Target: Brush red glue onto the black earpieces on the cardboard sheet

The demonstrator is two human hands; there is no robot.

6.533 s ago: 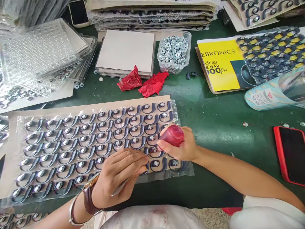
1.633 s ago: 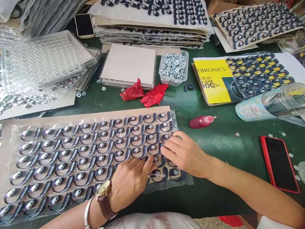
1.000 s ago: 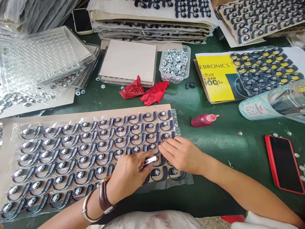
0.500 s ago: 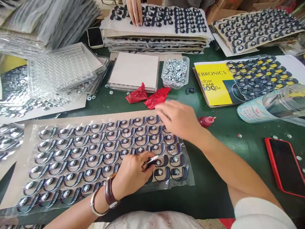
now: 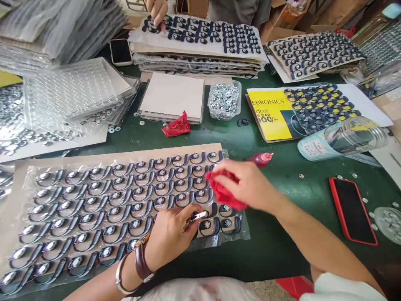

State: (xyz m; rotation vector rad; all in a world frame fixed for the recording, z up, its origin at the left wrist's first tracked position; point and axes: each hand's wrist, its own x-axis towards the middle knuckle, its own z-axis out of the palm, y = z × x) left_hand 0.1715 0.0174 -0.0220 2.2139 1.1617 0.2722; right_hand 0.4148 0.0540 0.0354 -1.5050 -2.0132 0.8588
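Head view: a person's two hands work over a sheet (image 5: 200,149) of black hooks (image 5: 139,192) on a green table (image 5: 282,238).
Left hand (image 5: 172,230): curled, thumb and forefinger pinched on tweezers (image 5: 199,216), near the sheet's right end.
Tweezers' aim: the pale, joined end sticks out past the fingertips, pointing right and slightly away from the person; the long axis runs the same way, at a shallow slant. The tips are hidden in the hand.
Right hand (image 5: 250,184): palm down, fingers half closed around a crumpled red cloth (image 5: 226,197); slightly blurred.
Cloth's lie: under the right hand, above the sheet's right edge, to the right of and beyond the left hand; longest from far left to near right. Whether it touches the hooks cannot be told.
Bottle (image 5: 261,159): on its side just beyond the right hand, nozzle pointing right and a little away.
Second cloth (image 5: 177,125): beyond both hands, folded to a point.
Changed since half a second ago: the right hand, then bare and reaching by the two cloths, has brought one back toward the left hand; the left hand keeps its pinch.
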